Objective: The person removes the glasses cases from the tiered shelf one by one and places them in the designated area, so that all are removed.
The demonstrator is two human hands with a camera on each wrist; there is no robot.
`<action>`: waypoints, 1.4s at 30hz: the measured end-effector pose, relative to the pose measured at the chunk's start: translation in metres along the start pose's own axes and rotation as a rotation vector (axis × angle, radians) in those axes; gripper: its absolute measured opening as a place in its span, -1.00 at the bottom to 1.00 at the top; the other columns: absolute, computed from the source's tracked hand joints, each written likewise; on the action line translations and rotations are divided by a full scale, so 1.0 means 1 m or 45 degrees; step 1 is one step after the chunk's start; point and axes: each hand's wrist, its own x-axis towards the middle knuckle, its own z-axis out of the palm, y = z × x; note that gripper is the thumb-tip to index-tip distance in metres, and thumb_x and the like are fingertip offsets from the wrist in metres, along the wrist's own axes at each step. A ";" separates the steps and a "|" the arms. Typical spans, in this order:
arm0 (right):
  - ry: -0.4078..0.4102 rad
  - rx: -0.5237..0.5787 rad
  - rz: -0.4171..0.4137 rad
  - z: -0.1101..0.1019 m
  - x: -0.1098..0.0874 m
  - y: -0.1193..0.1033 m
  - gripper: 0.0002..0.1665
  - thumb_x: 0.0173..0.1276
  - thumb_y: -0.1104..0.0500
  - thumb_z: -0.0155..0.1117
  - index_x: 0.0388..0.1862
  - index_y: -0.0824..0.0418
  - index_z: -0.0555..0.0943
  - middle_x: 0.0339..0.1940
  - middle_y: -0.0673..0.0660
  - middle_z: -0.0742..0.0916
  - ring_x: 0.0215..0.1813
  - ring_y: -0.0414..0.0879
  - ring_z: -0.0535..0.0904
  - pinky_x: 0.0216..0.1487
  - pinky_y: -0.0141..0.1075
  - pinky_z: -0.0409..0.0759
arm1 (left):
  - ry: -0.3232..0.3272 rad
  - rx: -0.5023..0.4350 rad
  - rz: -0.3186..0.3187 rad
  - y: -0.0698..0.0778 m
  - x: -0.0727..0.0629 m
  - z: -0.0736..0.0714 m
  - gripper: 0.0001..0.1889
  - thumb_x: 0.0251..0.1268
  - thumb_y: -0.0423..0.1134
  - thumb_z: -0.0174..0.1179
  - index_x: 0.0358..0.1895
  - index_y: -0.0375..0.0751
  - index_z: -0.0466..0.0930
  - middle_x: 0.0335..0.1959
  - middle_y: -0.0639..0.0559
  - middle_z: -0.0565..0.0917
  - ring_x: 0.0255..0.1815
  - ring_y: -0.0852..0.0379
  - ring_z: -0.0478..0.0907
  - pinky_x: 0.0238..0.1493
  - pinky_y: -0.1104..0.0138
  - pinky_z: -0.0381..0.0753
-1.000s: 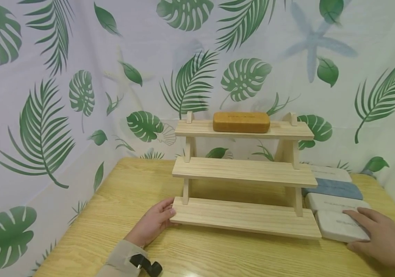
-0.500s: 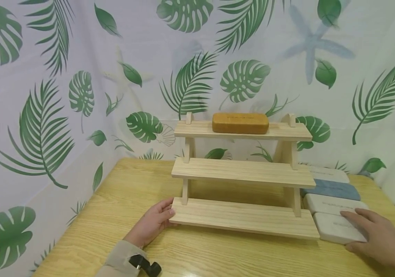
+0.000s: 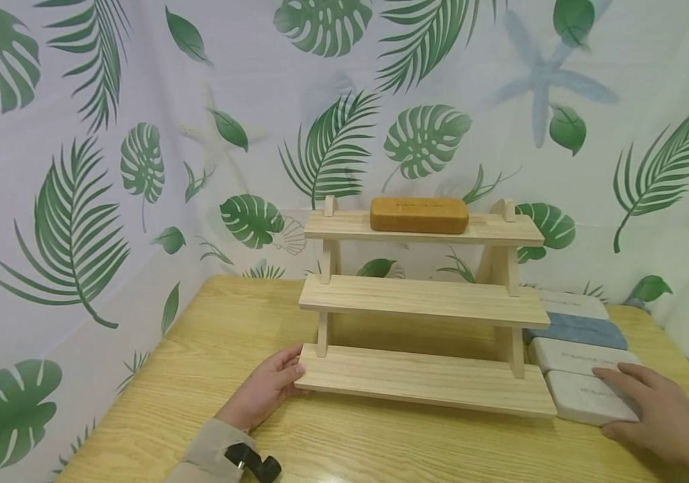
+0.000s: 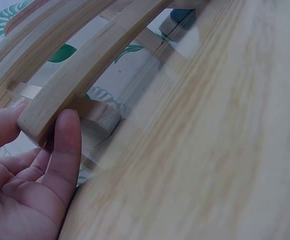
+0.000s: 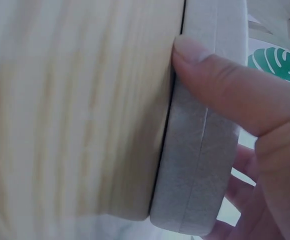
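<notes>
A three-tier wooden display stand (image 3: 422,298) stands on the table. My left hand (image 3: 264,388) holds the left end of its bottom shelf; in the left wrist view the thumb is at one face and a finger (image 4: 67,135) lies under the board. My right hand (image 3: 661,416) grips the nearest white glasses case (image 3: 586,396) at its right end. The right wrist view has the thumb (image 5: 210,70) against the case's seamed side, with the other fingers partly hidden behind it. A brown glasses case (image 3: 419,216) lies on the top shelf.
Behind the gripped case lie another white case (image 3: 579,353), a blue case (image 3: 582,330) and a further white case (image 3: 573,305), in a row right of the stand. A leaf-print cloth (image 3: 199,134) hangs behind and left of the wooden table (image 3: 199,349).
The view has shifted very slightly. Both hands keep their places on the stand and the white glasses case.
</notes>
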 end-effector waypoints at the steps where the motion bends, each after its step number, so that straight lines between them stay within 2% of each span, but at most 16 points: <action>1: -0.002 -0.001 0.003 0.000 0.001 0.000 0.23 -0.08 -0.44 0.54 0.37 0.33 0.43 0.26 0.62 0.34 0.18 0.60 0.27 0.05 0.47 0.34 | -0.002 0.003 0.002 0.000 0.000 0.000 -0.36 0.65 -0.27 -0.03 0.60 -0.39 -0.07 0.44 -0.39 0.32 0.24 -0.04 0.51 0.10 0.17 0.60; 6: 0.004 -0.025 0.003 -0.003 0.003 -0.002 0.26 -0.13 -0.53 0.49 0.34 0.32 0.47 0.24 0.62 0.38 0.16 0.58 0.31 0.04 0.46 0.36 | -0.006 0.009 0.003 0.000 0.000 0.001 -0.37 0.65 -0.27 -0.04 0.60 -0.39 -0.05 0.43 -0.38 0.33 0.24 -0.04 0.51 0.12 0.16 0.60; 10: 0.035 -0.048 -0.028 -0.009 0.004 -0.007 0.26 -0.07 -0.57 0.43 0.35 0.32 0.47 0.24 0.62 0.40 0.16 0.58 0.32 0.05 0.47 0.35 | 0.001 0.006 0.007 0.000 0.000 0.000 -0.37 0.65 -0.27 -0.03 0.60 -0.39 -0.05 0.44 -0.38 0.33 0.24 -0.04 0.51 0.12 0.17 0.60; 17: 0.191 -0.007 -0.204 -0.025 0.006 -0.023 0.13 0.07 -0.37 0.52 0.42 0.30 0.41 0.27 0.54 0.45 0.18 0.56 0.37 0.03 0.43 0.39 | 0.006 -0.003 0.003 0.000 0.000 -0.001 -0.36 0.64 -0.28 -0.02 0.60 -0.40 -0.06 0.44 -0.38 0.33 0.24 -0.04 0.51 0.11 0.17 0.60; 21: 0.282 0.073 -0.261 -0.037 0.007 -0.038 0.08 0.09 -0.25 0.58 0.45 0.26 0.39 0.29 0.49 0.44 0.19 0.56 0.35 0.00 0.43 0.37 | 0.001 -0.003 -0.004 0.001 0.000 0.000 -0.35 0.64 -0.27 -0.02 0.61 -0.38 -0.07 0.45 -0.38 0.31 0.25 -0.04 0.51 0.12 0.17 0.60; 26: 0.380 0.160 -0.317 -0.058 0.011 -0.060 0.11 0.11 -0.15 0.61 0.51 0.27 0.33 0.36 0.52 0.37 0.25 0.57 0.29 0.03 0.42 0.31 | -0.004 -0.009 -0.006 0.001 0.000 0.000 -0.35 0.65 -0.27 -0.02 0.61 -0.38 -0.07 0.45 -0.39 0.30 0.26 -0.06 0.50 0.14 0.16 0.59; 29: 0.401 0.184 -0.332 -0.071 0.014 -0.075 0.11 0.14 -0.16 0.59 0.57 0.16 0.29 0.45 0.47 0.32 0.31 0.54 0.26 0.06 0.40 0.29 | -0.006 -0.004 0.000 0.001 0.000 0.000 -0.35 0.65 -0.26 -0.02 0.61 -0.37 -0.06 0.44 -0.40 0.31 0.27 -0.07 0.50 0.14 0.15 0.59; 34: 0.443 0.175 -0.394 -0.089 0.020 -0.103 0.10 0.12 -0.18 0.60 0.58 0.01 0.30 0.50 0.36 0.32 0.34 0.48 0.28 0.08 0.37 0.32 | 0.001 -0.004 0.003 -0.001 0.001 -0.001 -0.37 0.65 -0.28 -0.03 0.60 -0.38 -0.05 0.44 -0.40 0.31 0.26 -0.07 0.50 0.13 0.15 0.59; 42: 0.526 0.160 -0.539 -0.112 0.038 -0.136 0.08 0.07 -0.12 0.65 0.54 0.04 0.36 0.47 0.34 0.37 0.37 0.42 0.30 0.11 0.32 0.38 | -0.004 -0.009 0.009 -0.002 0.002 0.000 -0.36 0.65 -0.29 -0.05 0.61 -0.39 -0.08 0.46 -0.42 0.27 0.28 -0.08 0.48 0.13 0.16 0.59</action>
